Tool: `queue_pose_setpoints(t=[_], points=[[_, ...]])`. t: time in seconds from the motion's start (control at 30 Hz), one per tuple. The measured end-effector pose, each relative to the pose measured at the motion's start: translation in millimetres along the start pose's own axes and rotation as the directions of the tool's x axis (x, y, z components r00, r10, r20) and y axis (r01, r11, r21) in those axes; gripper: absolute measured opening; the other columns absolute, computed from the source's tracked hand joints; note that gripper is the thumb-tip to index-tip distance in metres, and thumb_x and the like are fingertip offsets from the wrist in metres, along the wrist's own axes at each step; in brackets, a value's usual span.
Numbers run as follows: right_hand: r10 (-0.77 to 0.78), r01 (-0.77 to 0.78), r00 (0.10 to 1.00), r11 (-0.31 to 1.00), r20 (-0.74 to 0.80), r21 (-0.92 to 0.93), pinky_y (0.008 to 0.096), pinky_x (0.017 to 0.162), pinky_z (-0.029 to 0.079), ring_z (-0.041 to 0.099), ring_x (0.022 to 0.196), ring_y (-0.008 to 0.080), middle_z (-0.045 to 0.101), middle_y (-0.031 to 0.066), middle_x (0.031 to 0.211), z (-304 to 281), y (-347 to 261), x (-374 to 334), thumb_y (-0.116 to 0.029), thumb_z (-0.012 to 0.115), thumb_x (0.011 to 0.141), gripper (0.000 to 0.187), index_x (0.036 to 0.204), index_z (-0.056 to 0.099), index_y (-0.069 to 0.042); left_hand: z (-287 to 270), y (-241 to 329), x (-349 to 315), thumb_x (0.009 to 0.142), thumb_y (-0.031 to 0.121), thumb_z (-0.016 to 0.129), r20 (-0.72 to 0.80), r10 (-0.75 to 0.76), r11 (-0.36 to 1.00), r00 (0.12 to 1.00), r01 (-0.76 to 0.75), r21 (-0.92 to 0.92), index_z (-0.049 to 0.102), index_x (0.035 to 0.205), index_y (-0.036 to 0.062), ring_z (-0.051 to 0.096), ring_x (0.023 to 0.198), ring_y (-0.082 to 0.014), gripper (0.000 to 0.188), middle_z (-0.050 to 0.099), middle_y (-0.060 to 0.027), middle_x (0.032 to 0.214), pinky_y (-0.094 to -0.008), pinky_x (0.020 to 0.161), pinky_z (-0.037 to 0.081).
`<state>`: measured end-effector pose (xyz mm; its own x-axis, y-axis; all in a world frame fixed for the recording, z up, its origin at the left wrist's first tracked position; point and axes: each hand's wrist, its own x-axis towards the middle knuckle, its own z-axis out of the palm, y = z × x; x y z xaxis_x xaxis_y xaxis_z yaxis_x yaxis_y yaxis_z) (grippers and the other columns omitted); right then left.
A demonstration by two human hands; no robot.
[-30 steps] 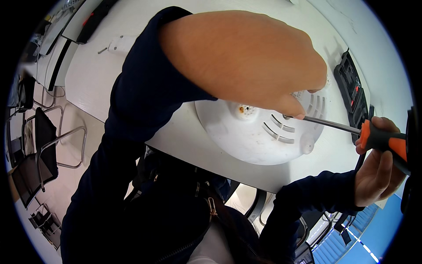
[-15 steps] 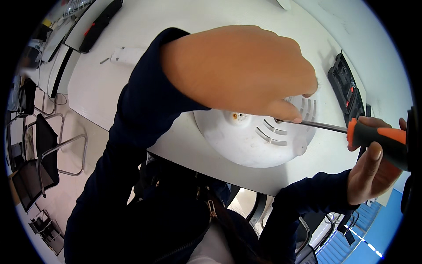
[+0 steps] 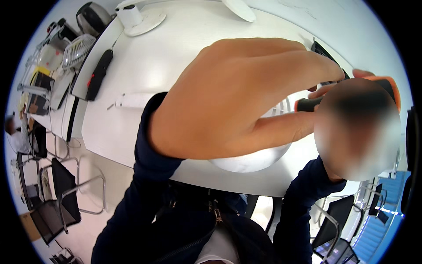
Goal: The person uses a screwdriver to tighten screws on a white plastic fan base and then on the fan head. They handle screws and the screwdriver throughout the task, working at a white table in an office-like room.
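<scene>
My left hand (image 3: 246, 97) looms large in the middle, above a white round slotted housing (image 3: 255, 162) on the table, hiding most of it. Its thumb and forefinger stretch rightward, apart, and the thumb's tip runs into a blurred oval patch. On the right, my right hand (image 3: 323, 90) grips a black and orange screwdriver (image 3: 389, 86). The blurred patch covers most of that hand and part of the handle; a few fingers show around it. Where the screwdriver's tip is, I cannot see.
A black tool case (image 3: 325, 50) lies at the table's right edge. Far left are a black cordless-looking tool (image 3: 100, 75), a white strip-like part (image 3: 132, 100), a white stand with a round base (image 3: 145, 24) and a kettle (image 3: 93, 18). Chairs (image 3: 66, 189) stand left; a person (image 3: 20, 138) sits beyond.
The screwdriver has come away from the slotted housing, raised with my right hand toward me. My left hand has lifted and moved right, its thumb and forefinger spreading. The view has shifted too.
</scene>
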<state>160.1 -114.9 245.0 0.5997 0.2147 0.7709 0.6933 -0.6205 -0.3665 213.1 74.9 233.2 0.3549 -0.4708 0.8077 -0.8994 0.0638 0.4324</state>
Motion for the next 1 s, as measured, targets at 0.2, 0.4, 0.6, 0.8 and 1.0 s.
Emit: queue_pose_setpoints(t=[0.2,0.4,0.6,0.8,1.0], points=[[0.183,-0.182,0.983,0.983,-0.033,0.038,0.0281,0.069,0.051,0.058,0.078,0.0171,0.053,0.0088,0.102,4,9,-17,-0.001,0.076,0.060,0.062,0.112,0.042,-0.002,-4,-3,11,0.076,0.005,0.056,0.207,0.083,0.995,0.975,-0.067,-0.080,0.045,0.114,-0.0078,0.062,0.081,-0.0253,0.042,0.060,-0.0214,0.093,-0.0299,0.069,0.049],[0.264,-0.257,0.965,0.941,-0.003,0.222,0.0252,0.063,0.051,0.059,0.076,0.0163,0.056,0.0077,0.094,7,11,-20,-0.009,0.078,0.063,0.062,0.114,0.042,-0.002,-13,-1,13,0.074,0.004,0.052,0.338,0.107,0.993,0.935,-0.116,0.006,0.042,0.119,-0.0101,0.062,0.090,-0.0279,0.048,0.060,-0.0244,0.099,-0.0361,0.082,0.047],[0.239,-0.230,0.971,0.956,-0.025,0.183,0.0263,0.064,0.051,0.060,0.077,0.0171,0.055,0.0084,0.095,5,11,-22,-0.010,0.076,0.065,0.061,0.114,0.042,-0.002,-10,2,16,0.069,0.005,0.052,0.346,0.122,0.982,0.930,-0.164,0.092,0.044,0.118,-0.0100,0.062,0.091,-0.0283,0.052,0.060,-0.0243,0.100,-0.0380,0.084,0.045],[0.189,-0.182,0.981,0.977,-0.047,0.112,0.0274,0.066,0.052,0.060,0.078,0.0178,0.055,0.0091,0.097,0,15,-21,-0.012,0.075,0.066,0.059,0.115,0.042,-0.002,-2,-8,5,0.068,0.003,0.054,0.220,0.073,0.997,0.973,-0.076,0.004,0.046,0.114,-0.0088,0.061,0.088,-0.0277,0.048,0.060,-0.0228,0.097,-0.0366,0.082,0.046],[0.116,-0.115,0.993,0.993,-0.039,0.022,0.0286,0.067,0.052,0.061,0.079,0.0185,0.055,0.0098,0.098,-10,20,-20,-0.014,0.074,0.068,0.058,0.115,0.043,-0.003,3,-23,-16,0.067,0.004,0.055,0.053,-0.044,0.999,0.998,0.045,-0.015,0.048,0.110,-0.0074,0.060,0.085,-0.0280,0.045,0.059,-0.0216,0.093,-0.0364,0.078,0.045]])
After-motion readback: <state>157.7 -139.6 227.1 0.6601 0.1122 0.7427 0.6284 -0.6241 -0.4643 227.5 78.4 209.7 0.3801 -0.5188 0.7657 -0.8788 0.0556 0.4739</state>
